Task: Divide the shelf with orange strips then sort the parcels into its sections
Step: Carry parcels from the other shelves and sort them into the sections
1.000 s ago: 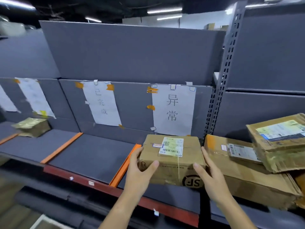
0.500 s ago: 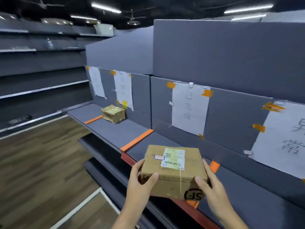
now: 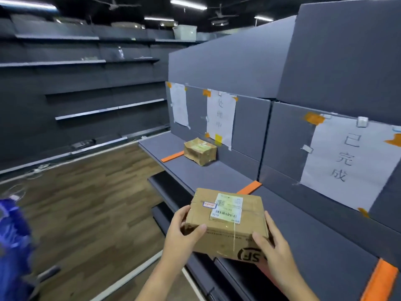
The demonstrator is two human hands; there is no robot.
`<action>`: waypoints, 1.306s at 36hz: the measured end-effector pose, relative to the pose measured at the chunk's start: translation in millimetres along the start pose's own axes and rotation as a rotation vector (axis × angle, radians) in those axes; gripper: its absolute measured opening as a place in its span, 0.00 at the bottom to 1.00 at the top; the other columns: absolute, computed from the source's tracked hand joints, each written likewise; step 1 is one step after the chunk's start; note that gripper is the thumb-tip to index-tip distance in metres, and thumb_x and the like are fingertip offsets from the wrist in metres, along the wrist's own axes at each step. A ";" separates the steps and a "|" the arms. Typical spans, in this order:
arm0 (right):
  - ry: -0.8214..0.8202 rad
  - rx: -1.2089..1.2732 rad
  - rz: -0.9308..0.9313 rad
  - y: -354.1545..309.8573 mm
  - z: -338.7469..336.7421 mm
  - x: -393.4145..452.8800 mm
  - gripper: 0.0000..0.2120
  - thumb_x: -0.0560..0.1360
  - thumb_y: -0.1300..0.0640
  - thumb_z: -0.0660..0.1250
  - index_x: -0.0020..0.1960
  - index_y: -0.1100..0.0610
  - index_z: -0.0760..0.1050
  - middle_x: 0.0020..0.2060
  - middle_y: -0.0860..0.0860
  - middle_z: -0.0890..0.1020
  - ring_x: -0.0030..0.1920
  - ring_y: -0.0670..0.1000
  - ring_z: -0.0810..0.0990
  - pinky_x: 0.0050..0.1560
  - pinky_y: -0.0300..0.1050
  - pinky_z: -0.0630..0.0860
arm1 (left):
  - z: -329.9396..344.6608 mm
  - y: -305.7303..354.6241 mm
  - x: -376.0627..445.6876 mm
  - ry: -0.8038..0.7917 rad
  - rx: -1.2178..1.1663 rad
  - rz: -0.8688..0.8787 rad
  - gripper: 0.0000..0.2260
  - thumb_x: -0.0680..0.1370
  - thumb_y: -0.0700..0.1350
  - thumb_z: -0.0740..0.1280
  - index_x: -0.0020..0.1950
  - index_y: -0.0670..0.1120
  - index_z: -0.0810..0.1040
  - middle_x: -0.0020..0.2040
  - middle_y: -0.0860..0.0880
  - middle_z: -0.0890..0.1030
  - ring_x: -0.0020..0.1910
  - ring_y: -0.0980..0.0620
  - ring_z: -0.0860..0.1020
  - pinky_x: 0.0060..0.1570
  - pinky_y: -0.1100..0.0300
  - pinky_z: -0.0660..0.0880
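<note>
While both hands grip it, a brown cardboard parcel point(image 3: 227, 222) sits in the air just in front of the grey shelf point(image 3: 303, 242), label up. Left hand point(image 3: 184, 233) clasps its left end, thumb on the front face; right hand point(image 3: 273, 250) wraps the right lower corner. Three orange strips lie across the shelf: far point(image 3: 172, 156), middle point(image 3: 249, 187), near point(image 3: 378, 281). A second taped parcel point(image 3: 200, 151) rests just beside the far strip, under a paper sign point(image 3: 221, 118). Another sign point(image 3: 351, 161) hangs nearer.

floor point(image 3: 91, 192): wood planks | wall racks point(image 3: 86, 68): dark, perhaps bare | ceiling lights point(image 3: 188, 4): strips
</note>
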State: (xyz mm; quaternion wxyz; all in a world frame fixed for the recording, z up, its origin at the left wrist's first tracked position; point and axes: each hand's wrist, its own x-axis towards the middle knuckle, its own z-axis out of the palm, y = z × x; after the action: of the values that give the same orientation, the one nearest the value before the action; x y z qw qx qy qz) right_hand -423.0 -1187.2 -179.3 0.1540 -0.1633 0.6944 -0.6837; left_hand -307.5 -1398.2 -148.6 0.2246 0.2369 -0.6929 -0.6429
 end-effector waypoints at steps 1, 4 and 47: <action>-0.014 0.006 0.007 1.3 5.4 8.2 0.38 0.61 0.33 0.76 0.67 0.23 0.64 0.70 0.36 0.75 0.71 0.45 0.74 0.73 0.60 0.70 | -3.8 -3.0 8.6 0.007 -0.001 -0.003 0.23 0.75 0.43 0.75 0.64 0.62 0.72 0.55 0.66 0.81 0.54 0.66 0.79 0.52 0.64 0.76; -0.026 0.018 -0.012 5.9 21.5 36.4 0.37 0.60 0.29 0.77 0.66 0.23 0.66 0.70 0.32 0.74 0.72 0.43 0.73 0.74 0.58 0.69 | -13.0 -13.8 37.6 0.033 -0.014 -0.012 0.23 0.75 0.44 0.76 0.64 0.62 0.72 0.57 0.67 0.80 0.56 0.65 0.78 0.53 0.64 0.75; 0.471 -0.171 0.303 115.3 126.7 382.2 0.40 0.72 0.46 0.76 0.69 0.18 0.56 0.71 0.29 0.69 0.74 0.43 0.69 0.75 0.55 0.69 | 17.3 -119.6 527.3 -0.414 0.253 -0.162 0.26 0.72 0.27 0.72 0.62 0.51 0.74 0.56 0.54 0.81 0.54 0.63 0.78 0.50 0.66 0.77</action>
State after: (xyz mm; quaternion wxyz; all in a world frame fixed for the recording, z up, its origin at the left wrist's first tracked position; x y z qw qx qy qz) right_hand -713.2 -1467.0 -293.2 0.0746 0.0930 0.7827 -0.6109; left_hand -728.3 -1717.3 -265.6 -0.0059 0.1812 -0.7778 -0.6018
